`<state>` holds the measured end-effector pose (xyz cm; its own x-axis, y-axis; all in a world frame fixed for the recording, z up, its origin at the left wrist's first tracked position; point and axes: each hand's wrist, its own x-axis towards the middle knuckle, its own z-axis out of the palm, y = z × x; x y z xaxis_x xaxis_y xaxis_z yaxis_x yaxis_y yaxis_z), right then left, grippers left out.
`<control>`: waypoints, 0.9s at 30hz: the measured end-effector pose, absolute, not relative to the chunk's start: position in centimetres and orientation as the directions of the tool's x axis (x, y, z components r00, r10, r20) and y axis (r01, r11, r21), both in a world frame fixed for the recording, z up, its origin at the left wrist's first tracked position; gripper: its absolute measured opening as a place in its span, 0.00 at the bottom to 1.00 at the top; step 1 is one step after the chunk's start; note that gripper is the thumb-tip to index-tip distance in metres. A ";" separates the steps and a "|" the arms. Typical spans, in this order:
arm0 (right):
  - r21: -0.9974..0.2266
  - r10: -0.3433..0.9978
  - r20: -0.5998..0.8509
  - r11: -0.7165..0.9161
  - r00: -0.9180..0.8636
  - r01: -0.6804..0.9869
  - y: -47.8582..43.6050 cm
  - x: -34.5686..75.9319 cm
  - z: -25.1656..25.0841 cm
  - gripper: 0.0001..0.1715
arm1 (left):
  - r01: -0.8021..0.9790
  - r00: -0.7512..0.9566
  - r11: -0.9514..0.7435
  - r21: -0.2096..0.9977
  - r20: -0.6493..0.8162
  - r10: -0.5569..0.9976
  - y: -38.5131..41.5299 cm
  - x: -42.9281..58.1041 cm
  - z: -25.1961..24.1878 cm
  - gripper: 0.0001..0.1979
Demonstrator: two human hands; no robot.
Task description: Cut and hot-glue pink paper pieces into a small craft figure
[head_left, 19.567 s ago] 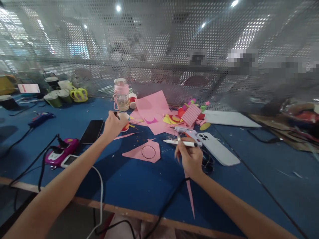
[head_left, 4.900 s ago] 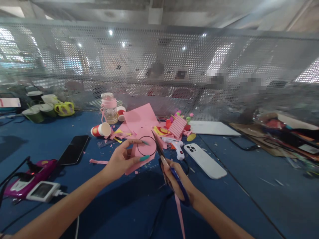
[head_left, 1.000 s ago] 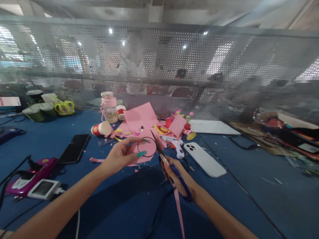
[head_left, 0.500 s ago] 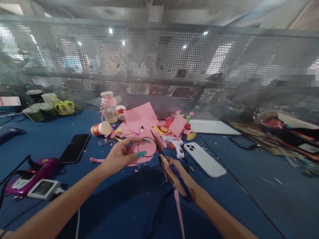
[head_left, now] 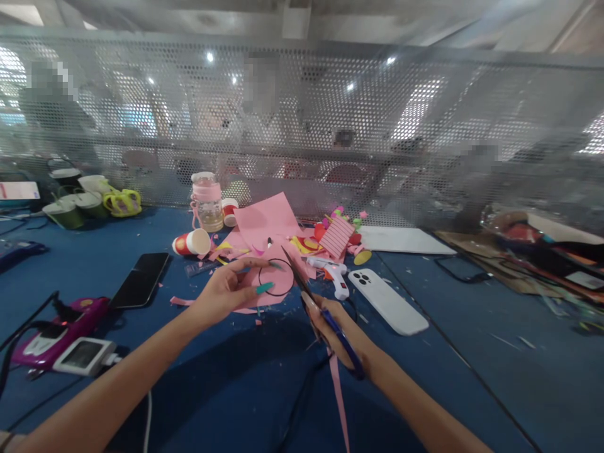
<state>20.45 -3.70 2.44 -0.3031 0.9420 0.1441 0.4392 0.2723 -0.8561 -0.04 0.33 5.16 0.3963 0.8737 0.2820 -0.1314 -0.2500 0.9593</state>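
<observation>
Between the thumb and fingers of my left hand [head_left: 231, 286] is a piece of pink paper [head_left: 278, 274] with a black circle drawn on it. My right hand [head_left: 337, 324] grips scissors [head_left: 340, 343] with dark blue handles, their blades pointing up and left at the paper's right edge. Whether the blades touch the paper is hard to tell. A narrow pink paper strip [head_left: 338, 399] hangs below my right hand. Just beyond the scissors lies a white glue gun [head_left: 336, 277]. More pink paper [head_left: 267, 217] and scraps lie behind the held piece.
A white phone [head_left: 389, 303] lies to the right, a black phone [head_left: 141, 280] to the left. A purple power strip [head_left: 61, 336] with plugs sits at the near left. Behind are a tipped paper cup [head_left: 191, 243], a drink bottle [head_left: 206, 204] and a perforated metal screen [head_left: 292, 151].
My left hand and the pink paper have shifted slightly left. The scissors have moved only a little and stay by the paper's right edge.
</observation>
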 end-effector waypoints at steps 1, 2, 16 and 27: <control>-0.855 0.941 0.145 0.275 -0.305 0.440 -3.7 20.5 2.4 0.25 | -0.122 0.400 -0.259 0.958 0.286 0.871 0.4 -0.1 5.2 0.16; -0.856 0.941 0.144 0.273 -0.307 0.439 -3.7 20.5 2.4 0.25 | -0.112 0.403 -0.267 0.957 0.289 0.868 0.4 -0.1 5.2 0.16; -0.874 0.941 0.087 0.230 -0.328 0.428 -3.9 20.9 2.2 0.27 | -0.062 0.430 -0.322 0.945 0.316 0.846 0.7 -0.4 4.9 0.17; -0.891 0.952 0.047 0.177 -0.303 0.419 -3.9 21.2 1.8 0.28 | -0.061 0.424 -0.337 0.940 0.330 0.844 0.8 -0.3 5.0 0.16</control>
